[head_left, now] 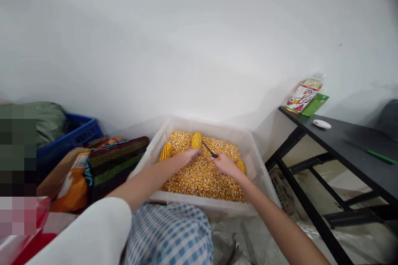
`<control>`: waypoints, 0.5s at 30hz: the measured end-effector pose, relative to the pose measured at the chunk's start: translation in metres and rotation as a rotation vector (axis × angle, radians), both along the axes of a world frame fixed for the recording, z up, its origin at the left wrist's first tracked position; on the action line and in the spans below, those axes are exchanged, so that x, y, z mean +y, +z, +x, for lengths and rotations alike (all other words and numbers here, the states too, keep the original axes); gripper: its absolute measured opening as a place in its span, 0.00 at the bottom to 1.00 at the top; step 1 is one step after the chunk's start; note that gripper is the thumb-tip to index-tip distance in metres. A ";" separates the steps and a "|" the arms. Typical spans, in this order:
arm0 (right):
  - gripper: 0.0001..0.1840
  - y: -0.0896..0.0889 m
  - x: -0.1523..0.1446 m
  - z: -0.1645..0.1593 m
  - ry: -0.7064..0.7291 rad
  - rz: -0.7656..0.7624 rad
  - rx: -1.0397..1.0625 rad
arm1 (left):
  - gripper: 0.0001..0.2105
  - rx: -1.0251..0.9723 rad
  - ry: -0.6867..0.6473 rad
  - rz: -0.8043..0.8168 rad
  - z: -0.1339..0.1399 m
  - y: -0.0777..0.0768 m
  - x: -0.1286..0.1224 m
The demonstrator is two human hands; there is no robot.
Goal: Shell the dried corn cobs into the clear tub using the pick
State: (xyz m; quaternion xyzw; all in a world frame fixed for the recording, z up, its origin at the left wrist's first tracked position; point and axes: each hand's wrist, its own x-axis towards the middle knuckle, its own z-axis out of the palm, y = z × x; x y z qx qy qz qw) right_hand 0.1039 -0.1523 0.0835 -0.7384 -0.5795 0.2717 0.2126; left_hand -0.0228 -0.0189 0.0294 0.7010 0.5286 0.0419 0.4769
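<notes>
My left hand (192,155) is closed around the lower end of a yellow corn cob (197,140), which stands nearly upright above loose kernels (199,182). In my right hand (226,165) is a thin dark tool with a black handle, like a screwdriver (209,149). Its tip points up and left, close to the cob's right side; I cannot tell whether it touches. A whitish plastic bin (259,159) holds the kernels. Another cob (166,152) leans at the bin's left side, and a further cob (241,166) lies at the right, partly behind my wrist.
A black table (351,140) at the right carries a bottle (303,95), a white oval object (322,124) and a green pen-like stick (382,156). At the left are a blue crate (82,130) and several bags. A white wall (199,49) rises behind the bin.
</notes>
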 end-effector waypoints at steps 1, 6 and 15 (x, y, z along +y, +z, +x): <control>0.14 0.002 0.002 0.004 0.010 0.017 -0.021 | 0.10 0.054 -0.021 -0.029 -0.009 0.002 0.007; 0.16 0.010 0.024 0.023 0.061 0.020 -0.111 | 0.07 0.276 -0.138 0.039 -0.047 0.014 0.042; 0.18 0.006 0.038 0.025 0.256 -0.067 -0.057 | 0.20 0.464 -0.222 0.431 -0.060 0.024 0.054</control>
